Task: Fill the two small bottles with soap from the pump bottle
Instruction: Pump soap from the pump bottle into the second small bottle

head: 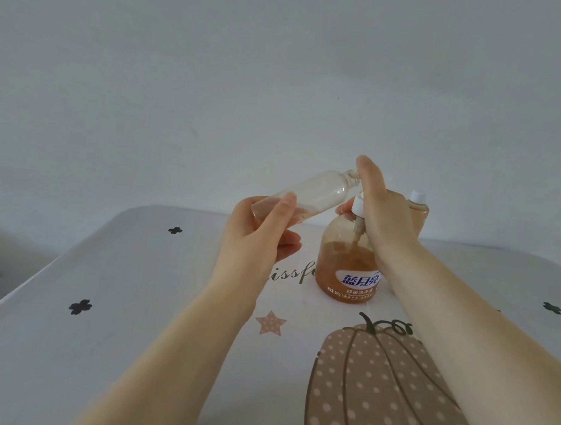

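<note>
Seemingly halfway: the capped small bottle of amber soap (418, 214) stands behind the round orange pump bottle (348, 265) on the pumpkin-print table (135, 302). The left hand (258, 237) grips the tilted clear small bottle (306, 194), nearly empty, mouth at the nozzle; the right hand (375, 205) presses the white pump.

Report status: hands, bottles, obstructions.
Left hand holds clear uncapped small bottle tilted at amber pump bottle. Right hand on pump. Nothing blocking.
</note>
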